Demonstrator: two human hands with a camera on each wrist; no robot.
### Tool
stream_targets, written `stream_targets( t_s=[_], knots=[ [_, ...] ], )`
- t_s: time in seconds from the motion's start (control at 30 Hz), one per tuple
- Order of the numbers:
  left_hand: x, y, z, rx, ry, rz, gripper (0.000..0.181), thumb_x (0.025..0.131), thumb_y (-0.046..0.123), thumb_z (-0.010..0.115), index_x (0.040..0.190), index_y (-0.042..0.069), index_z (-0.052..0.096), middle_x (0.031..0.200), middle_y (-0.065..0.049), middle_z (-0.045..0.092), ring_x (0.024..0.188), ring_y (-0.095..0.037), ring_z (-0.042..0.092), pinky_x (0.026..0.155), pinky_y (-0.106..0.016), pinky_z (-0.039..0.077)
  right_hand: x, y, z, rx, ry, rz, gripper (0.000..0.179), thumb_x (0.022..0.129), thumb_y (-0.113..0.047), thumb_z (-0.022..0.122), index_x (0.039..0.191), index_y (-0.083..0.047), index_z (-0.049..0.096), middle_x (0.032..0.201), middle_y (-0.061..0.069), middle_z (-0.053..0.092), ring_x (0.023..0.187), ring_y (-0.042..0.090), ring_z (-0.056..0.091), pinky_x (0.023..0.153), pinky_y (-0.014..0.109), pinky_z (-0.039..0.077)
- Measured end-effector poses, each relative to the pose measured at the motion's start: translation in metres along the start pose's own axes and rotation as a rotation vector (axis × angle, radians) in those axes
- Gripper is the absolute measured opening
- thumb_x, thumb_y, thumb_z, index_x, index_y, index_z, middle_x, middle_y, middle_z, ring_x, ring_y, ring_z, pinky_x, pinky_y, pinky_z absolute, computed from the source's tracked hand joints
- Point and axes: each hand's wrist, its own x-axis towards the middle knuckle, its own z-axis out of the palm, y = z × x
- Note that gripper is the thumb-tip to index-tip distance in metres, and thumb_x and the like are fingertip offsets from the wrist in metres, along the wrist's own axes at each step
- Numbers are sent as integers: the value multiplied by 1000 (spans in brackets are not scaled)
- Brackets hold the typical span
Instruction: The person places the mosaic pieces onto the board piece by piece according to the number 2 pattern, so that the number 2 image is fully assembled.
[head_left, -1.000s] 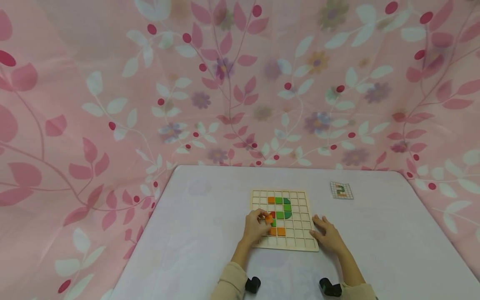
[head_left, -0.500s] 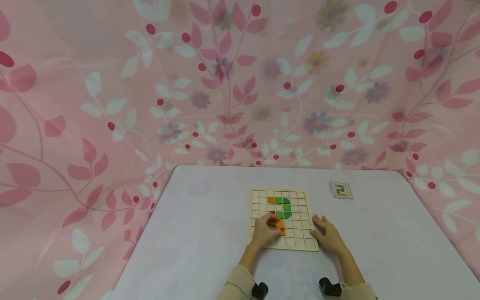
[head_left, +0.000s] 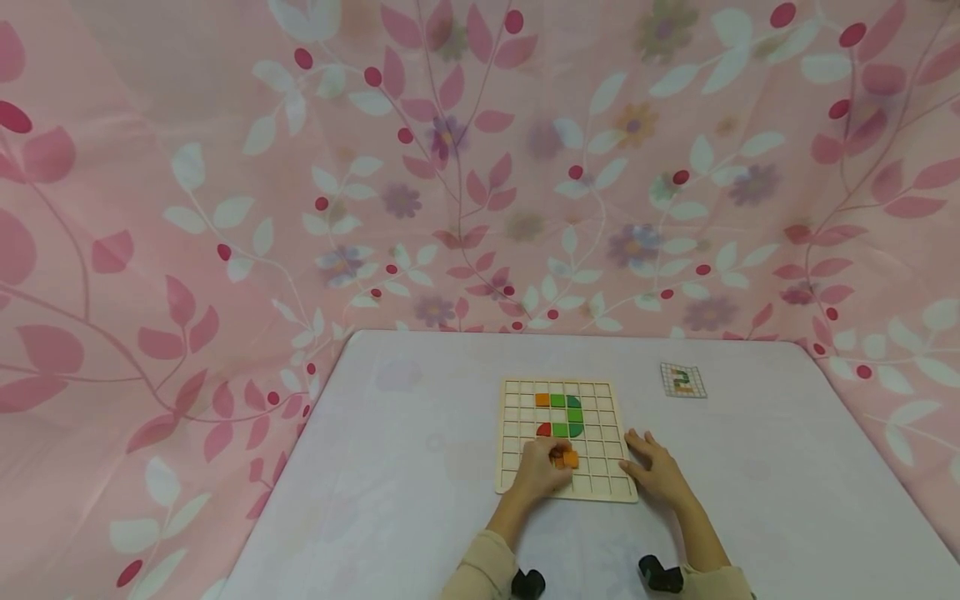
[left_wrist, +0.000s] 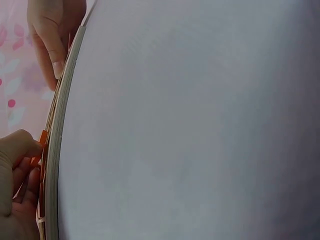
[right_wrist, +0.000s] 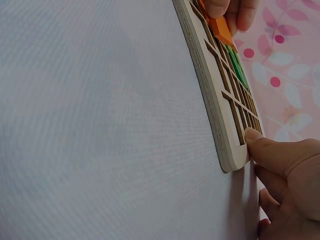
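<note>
My left hand is over the lower middle of a wooden grid board, pinching an orange square tile between thumb and fingertips. In the right wrist view this tile stands tilted at the board's surface. Other tiles lie in the grid: an orange square, green squares, dark green rounded corners and a red rounded piece. The left hand hides part of the lower rows. My right hand rests at the board's right edge, thumb touching its near corner, fingers loosely bent.
A small card with a printed grid pattern lies at the back right of the white-covered table. Black devices sit at both wrists. A pink floral curtain hangs behind the table.
The left hand has moved right and slightly toward the person across the lower rows, keeping the orange tile. The red piece shows fully again. The right hand has stayed at the board's edge.
</note>
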Motion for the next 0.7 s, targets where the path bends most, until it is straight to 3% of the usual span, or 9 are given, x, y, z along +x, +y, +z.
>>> stream_targets(
  t_s=[0.17, 0.27, 0.5, 0.7],
  knots=[
    [1, 3, 0, 86, -32, 82, 23, 65, 2, 72, 88, 3, 73, 86, -3, 71, 84, -10, 62, 78, -18, 47, 0, 0, 0, 1, 1, -3, 57, 85, -11, 67, 130, 15, 43, 138, 30, 37, 132, 54, 18, 104, 66, 10],
    [2, 2, 1, 115, -63, 96, 20, 69, 4, 73, 89, 5, 74, 87, -1, 72, 87, -11, 62, 82, -20, 46, 0, 0, 1, -3, -2, 1, 56, 85, -11, 66, 130, 15, 43, 138, 30, 37, 132, 54, 18, 104, 66, 10],
    [5, 3, 3, 161, -129, 63, 17, 74, 10, 77, 92, 10, 76, 88, 3, 71, 87, -7, 59, 81, -18, 44, 1, 4, 2, -11, -1, 9, 57, 85, -11, 66, 130, 14, 43, 138, 29, 37, 132, 53, 18, 105, 65, 10],
    [5, 5, 6, 153, -136, 30, 16, 75, 12, 77, 90, 11, 76, 87, 4, 71, 86, -7, 55, 77, -17, 42, 2, 5, 2, -15, 1, 11, 56, 85, -11, 67, 130, 15, 44, 138, 30, 37, 132, 53, 18, 104, 66, 10]
  ],
)
